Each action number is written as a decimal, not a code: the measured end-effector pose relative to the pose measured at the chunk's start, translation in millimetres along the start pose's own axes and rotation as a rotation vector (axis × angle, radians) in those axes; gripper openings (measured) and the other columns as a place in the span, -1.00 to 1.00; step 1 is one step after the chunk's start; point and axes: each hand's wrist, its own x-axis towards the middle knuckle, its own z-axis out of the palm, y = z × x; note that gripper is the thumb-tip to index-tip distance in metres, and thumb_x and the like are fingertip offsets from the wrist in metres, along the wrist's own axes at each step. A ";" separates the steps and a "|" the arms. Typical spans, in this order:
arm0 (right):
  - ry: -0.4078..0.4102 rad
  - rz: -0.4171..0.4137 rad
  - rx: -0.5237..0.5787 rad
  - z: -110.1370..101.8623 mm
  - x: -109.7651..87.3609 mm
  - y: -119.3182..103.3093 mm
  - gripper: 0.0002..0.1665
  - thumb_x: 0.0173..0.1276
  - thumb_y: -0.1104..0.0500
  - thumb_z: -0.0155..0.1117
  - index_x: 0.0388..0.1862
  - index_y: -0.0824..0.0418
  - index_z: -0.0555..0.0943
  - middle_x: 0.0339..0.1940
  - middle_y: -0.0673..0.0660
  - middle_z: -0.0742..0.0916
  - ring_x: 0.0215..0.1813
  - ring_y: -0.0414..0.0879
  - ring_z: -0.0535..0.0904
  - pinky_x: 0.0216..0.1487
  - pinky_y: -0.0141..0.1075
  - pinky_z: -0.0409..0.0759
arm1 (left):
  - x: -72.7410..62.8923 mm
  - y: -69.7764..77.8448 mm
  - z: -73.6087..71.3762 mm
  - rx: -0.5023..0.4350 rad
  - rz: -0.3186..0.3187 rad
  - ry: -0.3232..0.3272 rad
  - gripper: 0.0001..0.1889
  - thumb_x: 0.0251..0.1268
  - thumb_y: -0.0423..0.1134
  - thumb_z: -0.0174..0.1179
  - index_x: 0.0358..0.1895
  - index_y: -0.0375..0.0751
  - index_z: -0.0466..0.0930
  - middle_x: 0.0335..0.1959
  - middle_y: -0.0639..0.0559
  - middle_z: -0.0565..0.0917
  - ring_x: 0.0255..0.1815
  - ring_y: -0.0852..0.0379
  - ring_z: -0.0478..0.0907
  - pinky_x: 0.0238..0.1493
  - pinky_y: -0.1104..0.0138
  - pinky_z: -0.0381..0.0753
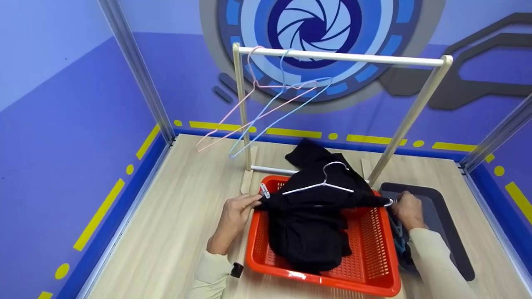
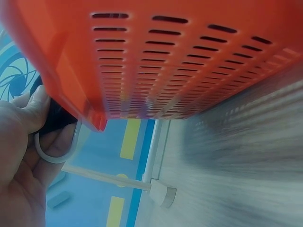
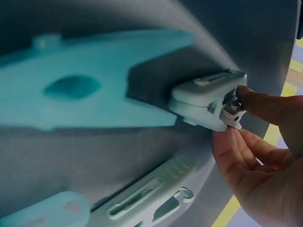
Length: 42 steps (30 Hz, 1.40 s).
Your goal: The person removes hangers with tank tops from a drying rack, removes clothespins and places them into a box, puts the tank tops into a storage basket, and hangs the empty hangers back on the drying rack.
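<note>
A black garment (image 1: 309, 245) lies over the red basket (image 1: 324, 279), its upper edge stretched sideways between the two hands. At its middle is a white hanger (image 1: 324, 184), the hook upright and the lower part hidden in the cloth. My left hand (image 1: 235, 216) pinches the garment's left end, where a pale clothes peg (image 1: 265, 191) sits. A light grey loop (image 2: 57, 160) shows against the fingers in the left wrist view. With thumb and fingertips, my right hand (image 3: 265, 146) pinches a white clothes peg (image 3: 203, 99) at the garment's right end, beside the grey tray (image 1: 449, 232).
Teal pegs (image 3: 94, 80) and a pale grey peg (image 3: 147, 194) lie in the tray. Behind the basket stands a drying rack (image 1: 345, 56), with a pink hanger (image 1: 226, 118) and a blue hanger (image 1: 266, 109) on its rail. Walls border the wooden table (image 1: 166, 232).
</note>
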 end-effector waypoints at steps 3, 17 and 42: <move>0.001 -0.008 -0.009 1.3 -1.0 0.4 -0.86 0.21 0.34 0.25 -0.51 0.37 0.54 -0.58 0.19 0.60 -0.41 0.23 0.57 -0.38 -0.02 0.49 | -0.5 0.2 0.0 0.006 -0.006 0.001 -0.86 0.28 -0.45 0.43 -0.12 -0.35 0.85 -0.30 -0.08 0.81 -0.34 0.01 0.77 -0.28 0.20 0.73; 0.162 -0.037 0.091 -19.4 -11.4 -35.5 -0.44 0.65 0.04 0.17 0.19 0.59 0.50 0.06 0.55 0.57 0.08 0.47 0.55 0.14 0.33 0.51 | 0.1 0.7 -0.1 0.019 0.012 0.028 -0.76 0.12 -0.58 0.48 -0.13 -0.35 0.85 -0.28 -0.08 0.82 -0.31 0.01 0.78 -0.25 0.23 0.75; 0.452 -0.482 0.435 -64.5 -66.3 -156.5 -0.71 0.57 0.34 0.28 0.16 0.49 0.64 -0.02 0.32 0.69 -0.03 -0.39 0.57 0.06 -0.57 0.53 | -1.7 0.0 1.6 0.007 0.016 0.024 -0.76 0.12 -0.62 0.46 -0.14 -0.37 0.85 -0.30 -0.06 0.82 -0.32 0.02 0.79 -0.25 0.25 0.76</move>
